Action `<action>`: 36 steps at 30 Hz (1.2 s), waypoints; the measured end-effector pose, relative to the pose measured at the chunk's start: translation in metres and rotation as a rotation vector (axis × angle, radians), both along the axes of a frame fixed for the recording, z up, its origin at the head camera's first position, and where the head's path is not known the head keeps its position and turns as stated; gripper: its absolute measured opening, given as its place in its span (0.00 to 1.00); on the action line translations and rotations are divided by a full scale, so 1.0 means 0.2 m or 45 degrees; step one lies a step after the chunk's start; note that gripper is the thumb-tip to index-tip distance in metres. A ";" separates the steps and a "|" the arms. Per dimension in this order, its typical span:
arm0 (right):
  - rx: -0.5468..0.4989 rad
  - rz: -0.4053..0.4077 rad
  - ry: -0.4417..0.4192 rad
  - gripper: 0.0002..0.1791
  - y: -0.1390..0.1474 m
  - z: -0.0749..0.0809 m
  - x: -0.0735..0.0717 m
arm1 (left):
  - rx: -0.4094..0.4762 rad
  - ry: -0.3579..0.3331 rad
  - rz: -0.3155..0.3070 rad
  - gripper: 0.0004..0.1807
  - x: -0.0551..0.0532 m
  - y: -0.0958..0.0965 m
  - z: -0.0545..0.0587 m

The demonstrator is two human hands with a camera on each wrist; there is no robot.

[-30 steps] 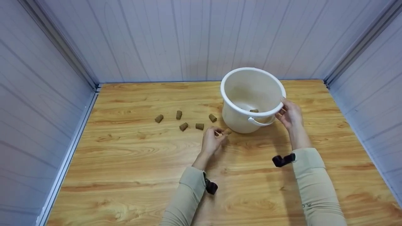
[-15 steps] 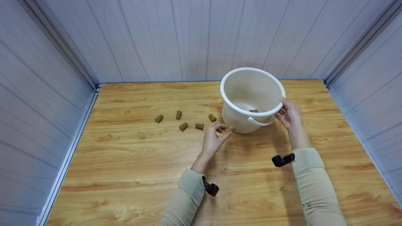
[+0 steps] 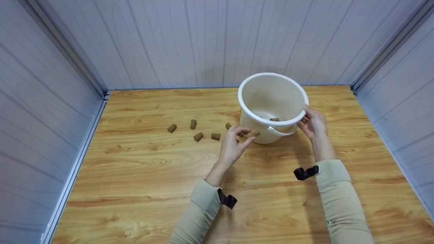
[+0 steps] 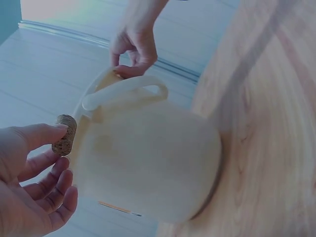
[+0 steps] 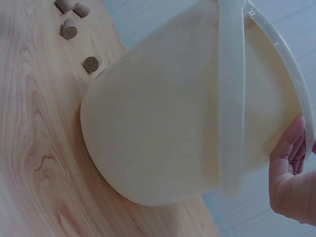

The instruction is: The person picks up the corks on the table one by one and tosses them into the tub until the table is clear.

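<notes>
A small brown cork [image 3: 254, 134] is pinched between the thumb and fingertips of my left hand [image 3: 233, 146], in front of the white bucket's [image 3: 242, 101] lower wall. In the left wrist view the cork [image 4: 64, 136] appears against the bucket's edge, and the other fingers are loosely bent. My right hand [image 3: 314, 126] grips the bucket's rim on its right side, thumb against the inner wall in the right wrist view. The bucket stands upright, its white handle [image 3: 282, 133] hanging at the front. Another cork [image 3: 274, 119] lies inside on its bottom, partly hidden by the rim.
Several corks lie left of the bucket, among them one at the far left [image 3: 172, 128], one nearer [image 3: 198, 136] and one partly behind my left hand [image 3: 228, 126]. The wooden tabletop [image 3: 142, 183] is bounded by pale panel walls [image 3: 162, 44] at back and sides.
My left hand has lifted the cork off the table beside the bucket's base and moved it slightly up and right. The right hand and the bucket have stayed in place.
</notes>
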State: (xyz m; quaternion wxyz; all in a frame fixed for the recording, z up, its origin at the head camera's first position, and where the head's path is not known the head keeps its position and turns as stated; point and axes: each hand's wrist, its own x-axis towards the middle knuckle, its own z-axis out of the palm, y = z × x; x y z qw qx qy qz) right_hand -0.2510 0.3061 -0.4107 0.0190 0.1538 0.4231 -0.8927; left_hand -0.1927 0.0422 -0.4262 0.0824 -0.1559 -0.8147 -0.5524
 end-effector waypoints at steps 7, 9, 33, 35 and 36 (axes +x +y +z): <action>-0.027 0.002 -0.006 0.05 0.00 0.00 0.00 | -0.036 0.094 -0.018 0.11 -0.03 0.02 0.10; -0.029 0.001 -0.014 0.05 0.00 0.01 0.00 | -0.042 0.101 -0.019 0.11 -0.04 0.03 0.13; 0.014 0.006 -0.028 0.06 -0.01 0.01 0.00 | -0.142 0.041 0.017 0.12 -0.25 0.17 0.27; 0.018 0.003 -0.031 0.06 -0.01 0.01 0.00 | -0.168 0.047 0.030 0.12 -0.26 0.18 0.27; 0.021 0.000 -0.034 0.06 -0.01 0.01 0.00 | -0.179 0.050 0.036 0.12 -0.27 0.18 0.27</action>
